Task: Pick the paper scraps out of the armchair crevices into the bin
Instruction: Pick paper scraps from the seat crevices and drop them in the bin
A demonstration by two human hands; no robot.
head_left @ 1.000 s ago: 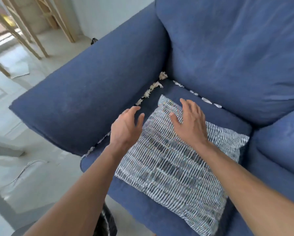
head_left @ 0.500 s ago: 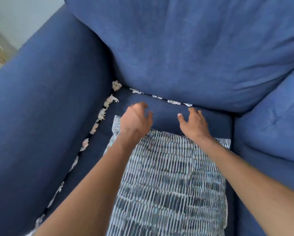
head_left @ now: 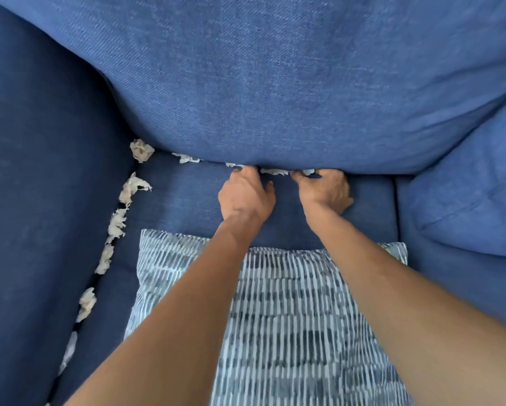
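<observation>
White crumpled paper scraps line the crevice between the blue seat cushion and the left armrest, up to a ball of paper in the back corner. More scraps sit in the back crevice under the backrest. My left hand reaches into that back crevice, fingertips hidden at a small scrap. My right hand is beside it, its fingertips pinched around another scrap. A flat scrap lies between the two hands. The bin is out of view.
A blue-and-white striped pillow lies on the front of the seat under my forearms. The backrest cushion bulges over the back crevice. The left armrest and right armrest close in both sides.
The view has moved in close over the chair. Both hands left the pillow and travelled forward across the seat to the back crevice, where the fingers have curled onto the scraps.
</observation>
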